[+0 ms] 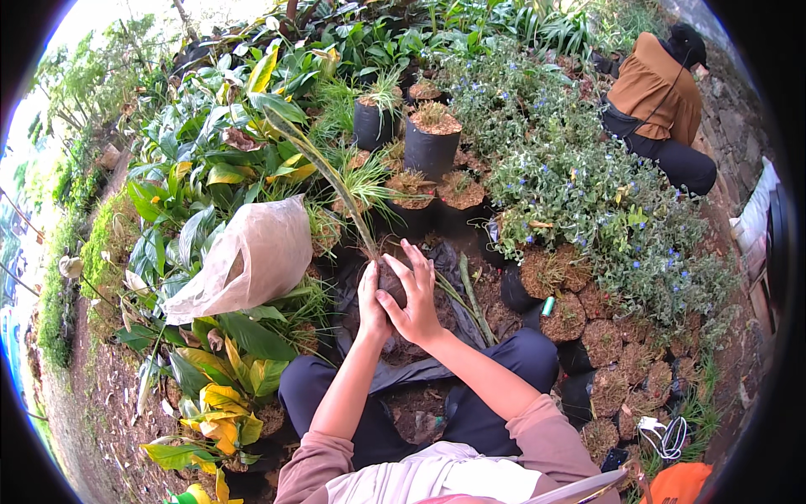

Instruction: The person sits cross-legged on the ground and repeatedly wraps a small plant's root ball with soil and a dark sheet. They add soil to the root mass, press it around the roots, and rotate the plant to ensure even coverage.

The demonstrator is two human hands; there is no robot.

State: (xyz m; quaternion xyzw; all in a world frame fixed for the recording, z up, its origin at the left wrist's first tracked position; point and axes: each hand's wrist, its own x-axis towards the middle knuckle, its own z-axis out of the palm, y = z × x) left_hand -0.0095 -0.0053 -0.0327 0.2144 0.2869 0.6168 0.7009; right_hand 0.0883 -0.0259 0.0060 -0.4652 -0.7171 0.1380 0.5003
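My left hand [373, 302] and my right hand [412, 296] are cupped around a dark ball of soil [391, 285] at the root end of a plant. From it a long, stiff, yellow-edged leaf [321, 167] leans up and to the left; thin roots show at its base. Below my hands lies dark soil on a black plastic sheet [403, 378], between my knees. Cut green leaf pieces [472, 293] lie just right of my right hand. The palms and the far side of the soil ball are hidden.
A pale translucent plastic bag [264, 252] rests on leafy plants at left. Black grow bags [431, 151] stand ahead, with more at right. A green spool [548, 307] and a white cable [670, 436] lie on them. A person [661, 107] crouches beyond blue-flowered plants [567, 170].
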